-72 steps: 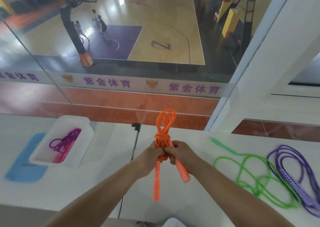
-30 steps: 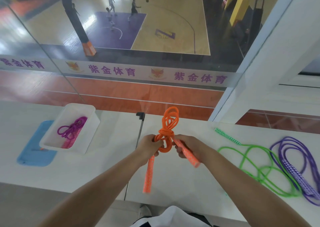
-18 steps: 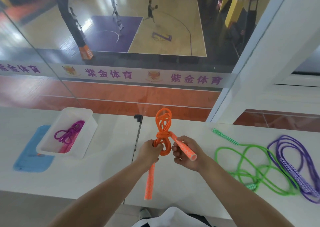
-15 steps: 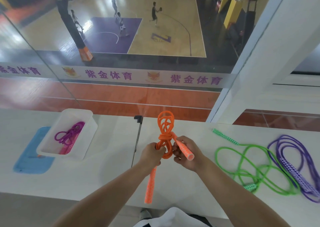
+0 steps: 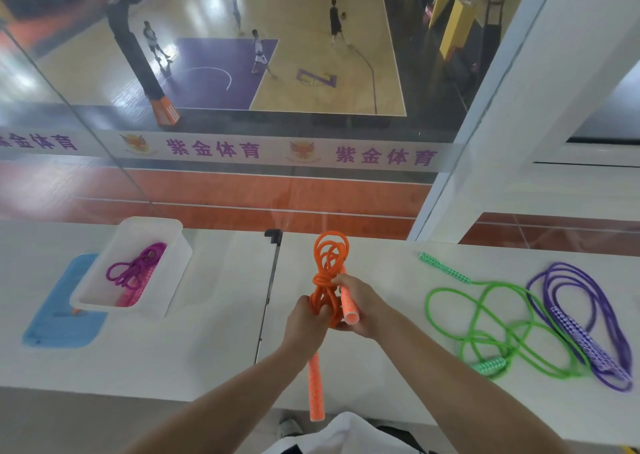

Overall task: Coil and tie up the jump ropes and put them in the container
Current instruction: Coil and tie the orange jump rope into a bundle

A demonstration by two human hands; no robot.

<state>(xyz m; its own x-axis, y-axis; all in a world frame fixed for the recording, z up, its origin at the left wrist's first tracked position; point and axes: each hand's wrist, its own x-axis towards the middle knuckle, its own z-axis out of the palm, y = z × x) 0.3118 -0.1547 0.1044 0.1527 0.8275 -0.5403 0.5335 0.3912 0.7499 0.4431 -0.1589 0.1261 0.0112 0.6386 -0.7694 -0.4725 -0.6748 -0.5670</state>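
Note:
I hold a coiled orange jump rope (image 5: 329, 256) upright over the white counter, knotted around its middle. My left hand (image 5: 306, 325) grips the lower coil strands, and one orange handle (image 5: 316, 389) hangs down below it. My right hand (image 5: 360, 310) holds the other orange handle (image 5: 347, 303) beside the knot. A white container (image 5: 173, 246) sits at the left with a coiled magenta rope (image 5: 136, 268) inside. A loose green rope (image 5: 485, 318) and a purple rope (image 5: 585, 318) lie at the right.
The container stands partly on a blue mat (image 5: 59, 322). A dark seam (image 5: 268, 298) splits the counter into two slabs. A glass pane rises right behind the counter, with a white pillar (image 5: 519, 107) at the right. The counter's front edge runs just below my forearms.
The right hand has swung its handle from slanting out to the right to nearly upright against the coil. The left hand keeps its grip on the coil below the knot.

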